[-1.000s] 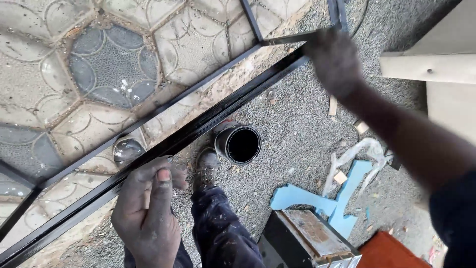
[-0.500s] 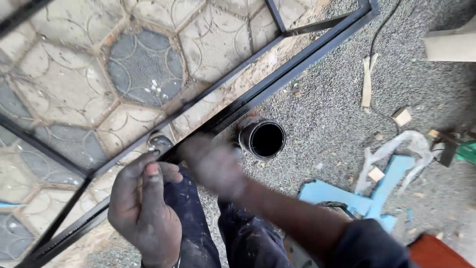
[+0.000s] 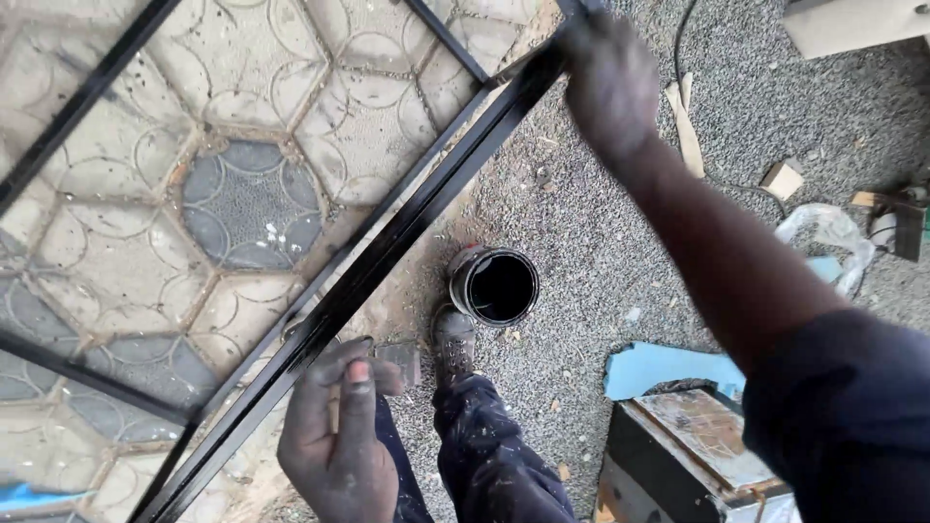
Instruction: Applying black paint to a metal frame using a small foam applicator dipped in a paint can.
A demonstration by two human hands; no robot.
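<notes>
Your left hand (image 3: 339, 436) grips the black-painted metal frame bar (image 3: 407, 223), which slants up-right to your right hand (image 3: 605, 82), closed over its far end.

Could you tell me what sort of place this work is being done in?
Probably an outdoor yard used as a metal workshop: gravel ground, an open can of black paint and a black metal frame held in the left hand and right hand.

Even soft daylight, weak shadows; right hand (image 3: 612, 82) motion-blurred, ground sharp, no glare
</notes>
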